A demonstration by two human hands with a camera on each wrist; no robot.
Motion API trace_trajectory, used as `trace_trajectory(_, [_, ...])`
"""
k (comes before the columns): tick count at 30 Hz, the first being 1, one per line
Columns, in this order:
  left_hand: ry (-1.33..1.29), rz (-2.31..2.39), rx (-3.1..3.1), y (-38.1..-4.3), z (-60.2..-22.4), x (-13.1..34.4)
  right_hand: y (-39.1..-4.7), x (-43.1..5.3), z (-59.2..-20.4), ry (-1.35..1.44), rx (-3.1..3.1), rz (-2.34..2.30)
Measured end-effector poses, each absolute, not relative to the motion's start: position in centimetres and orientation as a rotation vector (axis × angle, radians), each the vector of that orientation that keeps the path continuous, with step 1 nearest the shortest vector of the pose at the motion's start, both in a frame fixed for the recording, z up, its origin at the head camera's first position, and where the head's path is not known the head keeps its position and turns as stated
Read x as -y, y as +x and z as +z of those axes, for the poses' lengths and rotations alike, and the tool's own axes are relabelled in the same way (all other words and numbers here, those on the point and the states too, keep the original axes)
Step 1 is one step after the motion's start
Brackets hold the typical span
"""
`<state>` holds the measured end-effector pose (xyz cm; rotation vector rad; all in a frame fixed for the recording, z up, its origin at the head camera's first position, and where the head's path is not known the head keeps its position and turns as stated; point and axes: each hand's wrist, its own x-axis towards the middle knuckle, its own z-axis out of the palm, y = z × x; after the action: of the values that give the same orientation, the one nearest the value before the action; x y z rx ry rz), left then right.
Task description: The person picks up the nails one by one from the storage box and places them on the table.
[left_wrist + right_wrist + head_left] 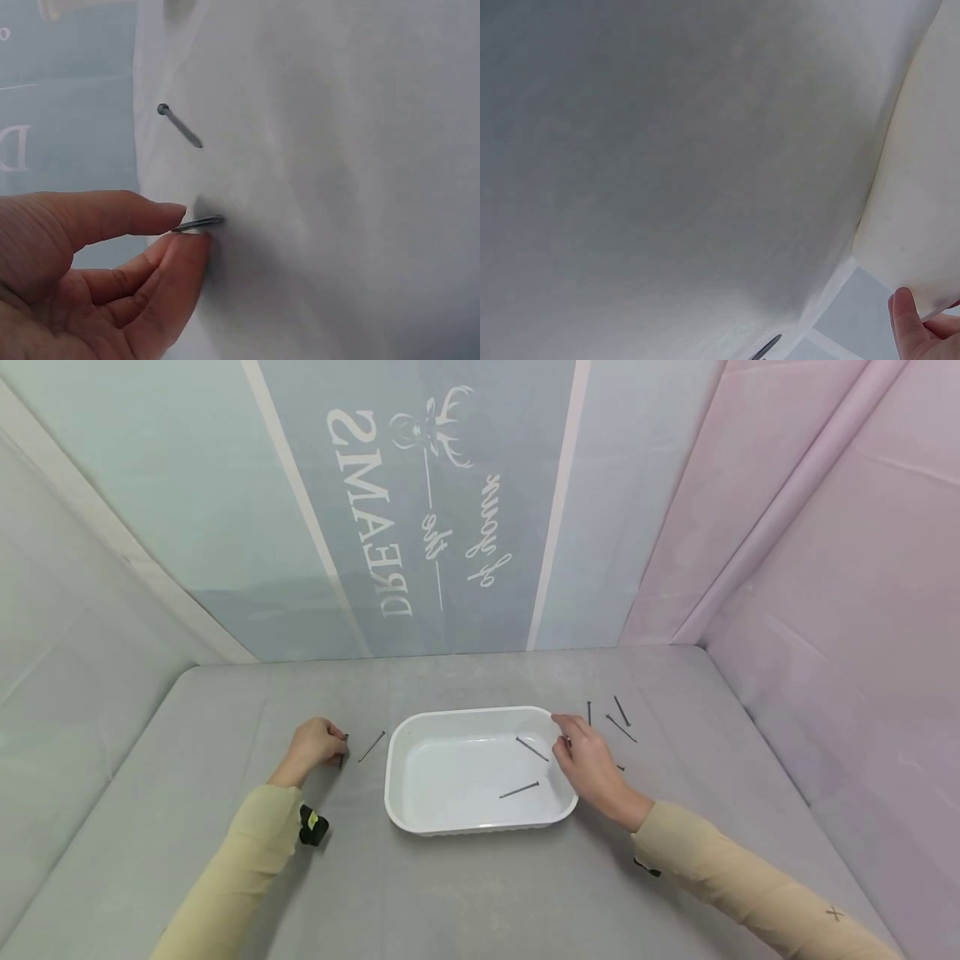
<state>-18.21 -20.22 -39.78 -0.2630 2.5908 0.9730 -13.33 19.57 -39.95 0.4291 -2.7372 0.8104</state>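
My left hand [315, 745] pinches a dark nail [199, 223] between thumb and fingertips, close above the grey cloth. A second nail [371, 747] lies just right of that hand, head pointing away; it also shows in the left wrist view. In the middle stands a white rectangular tray [480, 828] with two nails inside, one nearer the back [532, 749] and one nearer the front [519, 790]. My right hand [592, 766] grips the tray's right rim; in the right wrist view its fingers [907, 319] are at the tray's edge. A small dark spot by its fingers is unclear.
Several loose nails lie right of the tray, among them one slanted nail [622, 728] and one behind it [622, 711]. Another nail [620, 767] is partly hidden by the right hand. Cloth walls enclose the grey surface [480, 893] at the back and both sides.
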Motion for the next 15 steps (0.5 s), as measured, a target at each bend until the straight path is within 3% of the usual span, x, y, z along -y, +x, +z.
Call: trace_trajectory(15, [-0.180,0.785,-2.646,-18.8,-36.4,19.2,-13.1,-19.6,-40.1,0.430,2.734,0.822])
